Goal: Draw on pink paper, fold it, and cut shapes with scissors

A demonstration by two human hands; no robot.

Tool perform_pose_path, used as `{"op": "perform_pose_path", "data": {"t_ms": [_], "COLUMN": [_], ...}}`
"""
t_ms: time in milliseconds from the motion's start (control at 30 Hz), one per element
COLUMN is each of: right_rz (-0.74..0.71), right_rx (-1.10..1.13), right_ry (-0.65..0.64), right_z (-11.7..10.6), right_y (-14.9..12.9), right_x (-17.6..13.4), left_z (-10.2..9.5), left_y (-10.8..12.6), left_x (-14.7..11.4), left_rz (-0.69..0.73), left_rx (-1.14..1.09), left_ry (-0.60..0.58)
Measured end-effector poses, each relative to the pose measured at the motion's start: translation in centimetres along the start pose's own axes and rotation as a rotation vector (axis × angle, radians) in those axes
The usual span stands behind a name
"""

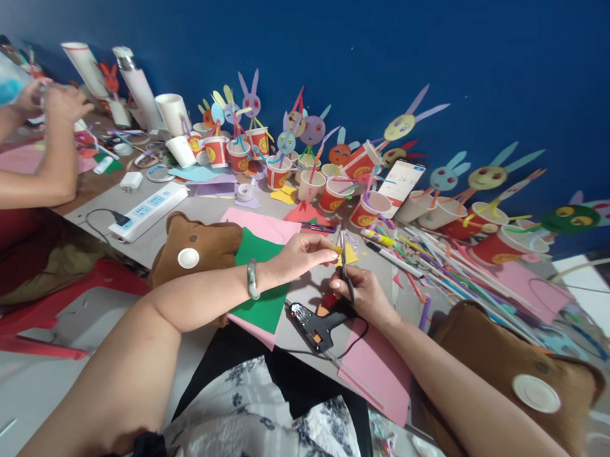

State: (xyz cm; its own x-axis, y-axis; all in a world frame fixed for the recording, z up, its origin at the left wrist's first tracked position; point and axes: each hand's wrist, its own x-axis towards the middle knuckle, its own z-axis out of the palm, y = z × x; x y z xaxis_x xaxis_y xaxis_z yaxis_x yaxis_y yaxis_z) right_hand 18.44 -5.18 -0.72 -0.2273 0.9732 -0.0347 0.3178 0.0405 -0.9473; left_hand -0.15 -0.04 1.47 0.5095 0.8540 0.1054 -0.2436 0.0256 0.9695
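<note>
My left hand [313, 252] pinches a small piece of yellow paper [338, 250] between thumb and fingertips. In my right hand [364, 293] is a pair of scissors [347, 280], fingers through the dark handles. Its blades point up and away from me, right at the yellow piece; I cannot tell whether they touch it. More yellow paper [350, 255] lies on the table just behind the blades. Below my hands rests a black glue gun [316, 328] with its cord. Under my left forearm are a green sheet [262, 303] and a pink sheet [265, 223].
Paper cups with rabbit-faced paper figures [311, 185] line the wall side. A phone [402, 185] leans among them. Pipe cleaners and pens [451, 263] spread rightward. Brown cushions [200, 242] flank me. A power strip [149, 210] lies left, near another person's arms [56, 144].
</note>
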Motion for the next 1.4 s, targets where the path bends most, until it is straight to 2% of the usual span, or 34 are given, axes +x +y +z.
{"op": "perform_pose_path", "data": {"t_ms": [667, 1067, 1400], "right_rz": [0.021, 0.067, 0.079], "right_rx": [-0.062, -0.056, -0.023], "right_ry": [0.039, -0.075, -0.09], "right_z": [-0.2, -0.6, -0.5], "right_y": [0.2, -0.3, 0.1], "right_x": [-0.1, -0.1, -0.1], "left_z": [-0.1, -0.5, -0.6], "left_y": [0.8, 0.0, -0.6], "left_x": [-0.1, 0.2, 0.4], "left_rz": [0.019, 0.06, 0.046], "left_rx": [0.015, 0.099, 0.09], "left_ry": [0.025, 0.015, 0.02]}}
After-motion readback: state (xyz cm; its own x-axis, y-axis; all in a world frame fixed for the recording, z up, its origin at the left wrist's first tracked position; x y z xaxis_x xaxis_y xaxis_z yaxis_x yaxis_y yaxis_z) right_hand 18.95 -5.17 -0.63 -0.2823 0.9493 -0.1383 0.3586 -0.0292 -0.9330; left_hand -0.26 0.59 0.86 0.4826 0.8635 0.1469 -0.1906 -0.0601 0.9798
